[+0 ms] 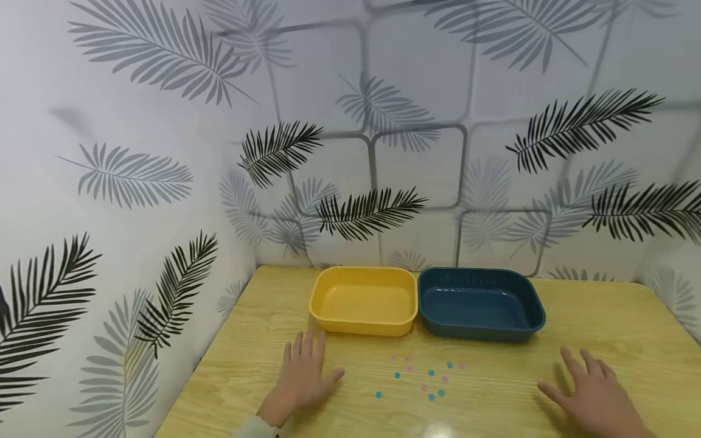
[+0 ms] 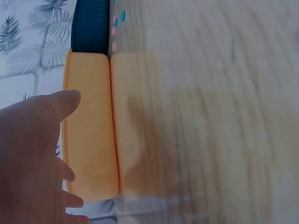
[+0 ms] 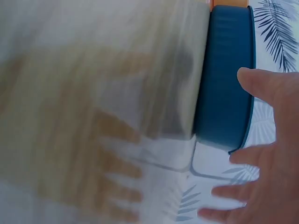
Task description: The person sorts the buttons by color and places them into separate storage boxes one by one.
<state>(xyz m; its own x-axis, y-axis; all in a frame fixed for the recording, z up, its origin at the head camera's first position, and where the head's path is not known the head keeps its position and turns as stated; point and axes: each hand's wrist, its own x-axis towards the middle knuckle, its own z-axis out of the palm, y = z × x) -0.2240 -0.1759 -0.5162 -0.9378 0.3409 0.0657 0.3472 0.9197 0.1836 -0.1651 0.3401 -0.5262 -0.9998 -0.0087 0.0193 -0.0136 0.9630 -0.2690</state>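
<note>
left sleeve (image 1: 256, 428): long, pale grey | left grip (image 1: 300, 378): bare | right grip (image 1: 596, 395): bare

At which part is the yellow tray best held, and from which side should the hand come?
Probably pinch the yellow tray by its left rim, with the left hand coming from the left. That end stands free, while the right sits close beside the blue tray; the raised rim offers an edge.

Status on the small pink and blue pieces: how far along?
Done: only setup, it seems; the yellow tray and dark blue tray stand side by side.
In hand: nothing; the left hand and right hand have fingers spread, holding nothing.
Left: probably all the handling; pink pieces and blue pieces lie mixed on the table.
</note>
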